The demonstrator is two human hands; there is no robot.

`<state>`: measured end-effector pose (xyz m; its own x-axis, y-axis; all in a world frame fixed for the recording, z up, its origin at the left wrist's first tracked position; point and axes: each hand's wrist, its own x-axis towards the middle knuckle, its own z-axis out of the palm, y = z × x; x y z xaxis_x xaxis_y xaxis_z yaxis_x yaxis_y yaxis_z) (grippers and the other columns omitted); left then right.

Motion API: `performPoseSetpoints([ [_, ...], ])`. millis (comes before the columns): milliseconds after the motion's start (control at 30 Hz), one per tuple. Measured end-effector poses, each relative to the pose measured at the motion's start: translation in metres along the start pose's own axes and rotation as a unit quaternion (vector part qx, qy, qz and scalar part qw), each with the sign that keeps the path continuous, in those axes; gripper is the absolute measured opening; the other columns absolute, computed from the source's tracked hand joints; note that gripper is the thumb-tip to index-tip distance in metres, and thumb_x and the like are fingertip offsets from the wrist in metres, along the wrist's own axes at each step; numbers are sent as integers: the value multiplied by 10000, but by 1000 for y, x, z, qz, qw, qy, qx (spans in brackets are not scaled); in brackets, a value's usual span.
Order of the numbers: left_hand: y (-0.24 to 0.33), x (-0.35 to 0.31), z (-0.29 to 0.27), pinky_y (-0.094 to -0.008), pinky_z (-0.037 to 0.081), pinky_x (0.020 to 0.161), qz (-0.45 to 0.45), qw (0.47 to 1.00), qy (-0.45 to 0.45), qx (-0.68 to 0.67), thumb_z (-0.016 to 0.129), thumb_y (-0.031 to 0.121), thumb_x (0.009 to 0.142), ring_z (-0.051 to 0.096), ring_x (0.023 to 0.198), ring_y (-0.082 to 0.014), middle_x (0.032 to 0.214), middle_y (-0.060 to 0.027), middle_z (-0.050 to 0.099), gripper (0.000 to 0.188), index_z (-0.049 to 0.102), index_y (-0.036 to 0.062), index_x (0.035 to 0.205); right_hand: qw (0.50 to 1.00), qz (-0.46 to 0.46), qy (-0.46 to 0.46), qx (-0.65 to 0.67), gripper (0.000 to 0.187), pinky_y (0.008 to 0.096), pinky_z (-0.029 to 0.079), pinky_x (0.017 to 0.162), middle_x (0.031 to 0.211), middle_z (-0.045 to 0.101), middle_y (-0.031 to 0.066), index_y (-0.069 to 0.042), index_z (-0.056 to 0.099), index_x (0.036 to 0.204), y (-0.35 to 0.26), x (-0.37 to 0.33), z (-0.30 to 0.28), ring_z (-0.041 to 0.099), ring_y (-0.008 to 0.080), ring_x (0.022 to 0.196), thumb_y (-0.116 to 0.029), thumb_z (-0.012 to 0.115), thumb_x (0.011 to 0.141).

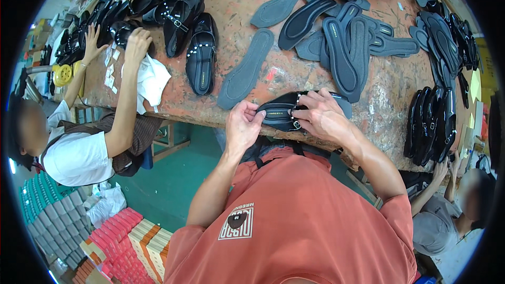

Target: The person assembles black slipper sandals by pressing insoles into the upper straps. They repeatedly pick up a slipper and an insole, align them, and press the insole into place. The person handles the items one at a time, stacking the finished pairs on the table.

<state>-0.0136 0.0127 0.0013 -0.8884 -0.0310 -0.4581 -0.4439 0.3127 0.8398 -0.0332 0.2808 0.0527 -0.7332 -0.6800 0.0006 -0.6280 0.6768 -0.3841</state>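
Observation:
A black patent shoe (274, 122) lies on its side of the table's near edge, its heel to the left. A black insole with small gold print shows inside it, and a studded strap with a buckle crosses it. My left hand (243, 127) pinches the heel end between thumb and fingers. Over the strap and front part, my right hand (320, 113) is closed on the shoe, its fingers reaching into the opening; the toe is partly hidden beneath it. A loose grey insole (246, 68) lies just beyond my left hand.
A pile of grey and black insoles (344, 47) covers the table's far middle. Finished-looking black shoes (201, 55) stand left, with more (430, 126) grouped right. One co-worker (79, 147) handles a shoe beside a white cloth (152, 81); another person (447, 215) is at right.

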Motion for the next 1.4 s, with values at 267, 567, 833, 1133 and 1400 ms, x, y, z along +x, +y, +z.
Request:
performPoseSetpoints([
  [267, 34, 3, -13, -463, 578, 971, 529, 767, -194, 309, 850, 265, 877, 667, 1091, -333, 1418, -106, 669, 496, 710, 42, 1298, 994, 12, -34, -101, 494, 403, 451, 1034, 1134, 657, 93, -284, 771, 1355, -6, -6, -18, 617, 259, 1122, -277, 835, 865],
  [567, 55, 16, -4, -400, 481, 1007, 485, 671, -298, 475, 892, 294, 762, 552, 1157, -242, 1724, 32, 423, 852, 594, 227, 1557, 632, 509, 122, 572, 422, 314, 580, 578, 1040, 834, 83, 2, 732, 1287, -9, -69, -6, 797, 160, 715, -216, 850, 945],
  [833, 67, 12, 13, -397, 486, 1017, 483, 658, -304, 491, 842, 180, 674, 548, 1196, -275, 1490, -48, 573, 756, 677, 107, 1407, 941, 322, 30, -96, 240, 469, 609, 657, 892, 749, 141, -63, 667, 994, -39, -20, 21, 770, 342, 758, -199, 777, 831],
  [1133, 50, 23, 20, -490, 455, 1141, 491, 694, -320, 418, 844, 151, 716, 478, 1410, -384, 1593, -215, 454, 692, 686, 82, 1386, 954, 243, 112, -136, 231, 468, 562, 655, 839, 627, 93, -72, 720, 1011, -26, -27, 30, 700, 313, 751, -114, 801, 798],
  [1400, 41, 38, 3, -509, 420, 1258, 528, 703, -346, 327, 884, 132, 783, 357, 1577, -467, 1715, -276, 307, 626, 684, 87, 1374, 989, 125, 26, -75, 334, 414, 467, 872, 1092, 688, 44, -72, 785, 1247, -5, -43, -8, 626, 237, 1061, -188, 744, 936],
])
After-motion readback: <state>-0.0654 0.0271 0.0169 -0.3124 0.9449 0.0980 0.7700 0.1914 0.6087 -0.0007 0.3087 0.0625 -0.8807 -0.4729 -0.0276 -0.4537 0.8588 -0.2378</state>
